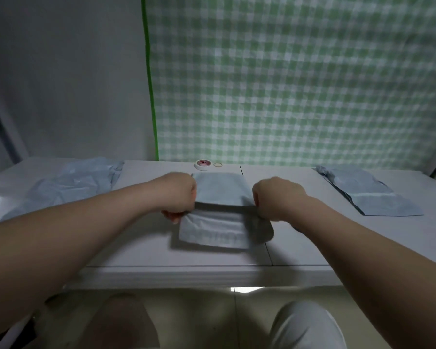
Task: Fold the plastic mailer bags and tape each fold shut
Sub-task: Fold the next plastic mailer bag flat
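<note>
A pale blue mailer bag (222, 190) lies in the middle of the white table (161, 255). Its near part hangs bent over as a flap with the paler underside showing. My left hand (178, 195) grips the bag's left edge at the bend, fingers curled under it. My right hand (275, 197) grips the right edge the same way. A roll of white tape (203, 164) lies at the back of the table, just behind the bag, with a small ring (218, 164) beside it.
A crumpled heap of blue mailer bags (68, 182) lies at the table's left. Folded bags (368, 192) lie stacked at the right. A green checked cloth (300, 76) hangs behind the table. My knees show below the table's front edge.
</note>
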Demonstrator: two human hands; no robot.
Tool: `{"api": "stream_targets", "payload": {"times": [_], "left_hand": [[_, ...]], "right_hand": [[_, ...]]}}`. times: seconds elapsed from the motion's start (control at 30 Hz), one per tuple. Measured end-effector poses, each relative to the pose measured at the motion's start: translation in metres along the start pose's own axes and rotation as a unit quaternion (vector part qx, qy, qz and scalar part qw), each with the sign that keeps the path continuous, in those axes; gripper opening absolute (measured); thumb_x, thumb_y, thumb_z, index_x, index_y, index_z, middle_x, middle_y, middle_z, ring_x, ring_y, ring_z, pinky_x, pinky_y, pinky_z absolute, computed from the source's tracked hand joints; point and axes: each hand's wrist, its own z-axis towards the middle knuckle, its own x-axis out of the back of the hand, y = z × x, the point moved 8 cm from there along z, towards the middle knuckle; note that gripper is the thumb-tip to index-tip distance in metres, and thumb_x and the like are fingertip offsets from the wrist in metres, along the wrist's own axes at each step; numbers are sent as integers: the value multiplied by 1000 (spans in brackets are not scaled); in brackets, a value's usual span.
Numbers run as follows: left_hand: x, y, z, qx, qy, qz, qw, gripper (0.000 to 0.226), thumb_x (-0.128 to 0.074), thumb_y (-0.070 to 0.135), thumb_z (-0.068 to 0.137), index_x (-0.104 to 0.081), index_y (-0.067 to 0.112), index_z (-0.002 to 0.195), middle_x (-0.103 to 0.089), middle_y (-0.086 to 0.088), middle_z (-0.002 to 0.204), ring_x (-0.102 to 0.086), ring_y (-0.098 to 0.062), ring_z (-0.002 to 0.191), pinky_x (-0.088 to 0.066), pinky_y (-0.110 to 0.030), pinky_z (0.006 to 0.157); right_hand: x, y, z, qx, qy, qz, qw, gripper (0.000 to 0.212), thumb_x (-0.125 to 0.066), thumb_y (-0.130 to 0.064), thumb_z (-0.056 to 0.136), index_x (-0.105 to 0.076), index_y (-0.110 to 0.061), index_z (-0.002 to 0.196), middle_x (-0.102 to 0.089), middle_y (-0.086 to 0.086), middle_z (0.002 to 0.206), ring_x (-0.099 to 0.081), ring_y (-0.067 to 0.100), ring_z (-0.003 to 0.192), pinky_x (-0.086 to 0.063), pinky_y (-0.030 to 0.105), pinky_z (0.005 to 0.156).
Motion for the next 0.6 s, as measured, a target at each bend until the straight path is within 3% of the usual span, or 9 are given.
{"api": "stream_targets", "payload": {"times": [0.07, 0.13, 0.2, 0.27, 0.37, 0.4, 0.47, 0.53, 0.6], "left_hand": [[-17, 1, -1, -16, -40, 54, 998, 26, -47, 2, 83, -67, -4, 98, -72, -20, 84, -49, -5, 34, -41, -12, 38], [-31, -1, -1, -22, -71, 88, 993, 28, -45, 3, 83, -69, -4, 95, -71, -15, 75, -46, -3, 33, -39, -10, 38], [-43, -4, 0, -19, -106, 105, 989, 32, -41, 3, 82, -70, -5, 91, -67, -10, 66, -50, -6, 39, -44, -10, 46], [-52, -9, 2, -20, -159, 85, 983, 31, -39, 2, 83, -68, -8, 88, -70, -14, 70, -55, -11, 42, -53, -20, 56], [-54, -10, 0, -25, -233, 54, 971, 17, -47, 6, 87, -62, 4, 79, -68, -12, 70, -58, -16, 48, -52, -27, 58], [-49, -8, 6, -33, -224, 58, 972, 17, -50, 10, 87, -62, 7, 75, -67, -10, 71, -58, -18, 52, -50, -26, 59], [-25, 0, 28, -64, -116, 83, 988, 20, -51, 17, 89, -63, 12, 74, -69, -6, 77, -59, -20, 67, -48, -24, 65], [-1, 8, 53, -92, 24, 113, 989, 22, -46, 21, 94, -67, 13, 97, -68, -6, 104, -59, -21, 96, -46, -26, 80], [-1, 12, 74, -106, 68, 115, 985, 36, -39, 24, 98, -53, 12, 130, -50, -8, 138, -46, -25, 125, -38, -33, 101]], "right_hand": [[-17, -5, 0, 17, -38, -18, 999, 24, -56, -8, 79, -62, -17, 100, -56, 2, 99, -57, 25, 87, -40, 30, 65], [-30, -7, 0, 25, -80, -28, 996, 25, -57, -7, 77, -62, -15, 101, -55, 4, 106, -58, 26, 91, -41, 30, 65], [-34, -9, -4, 38, -124, -41, 991, 27, -59, -8, 78, -65, -15, 104, -58, 1, 94, -59, 24, 87, -40, 25, 60], [-31, -11, -7, 66, -170, -44, 982, 24, -63, -15, 81, -69, -14, 104, -59, -3, 76, -57, 18, 76, -39, 21, 55], [-17, -6, 1, 65, -183, 60, 979, 26, -68, -32, 83, -71, -12, 101, -64, -3, 73, -57, 13, 63, -45, 19, 54], [-11, -5, 11, 58, -155, 103, 981, 26, -66, -33, 84, -71, -12, 100, -66, -3, 76, -59, 14, 64, -49, 21, 57], [4, -1, 34, 53, -54, 119, 990, 27, -59, -31, 89, -70, -12, 103, -70, 3, 95, -65, 20, 84, -54, 29, 76], [7, -6, 54, 59, 22, 110, 992, 34, -49, -27, 94, -63, -11, 120, -61, 7, 125, -56, 24, 113, -46, 35, 96], [-5, -19, 71, 76, 33, 134, 988, 41, -43, -25, 98, -49, -8, 135, -49, 8, 140, -44, 26, 127, -37, 35, 104]]}}
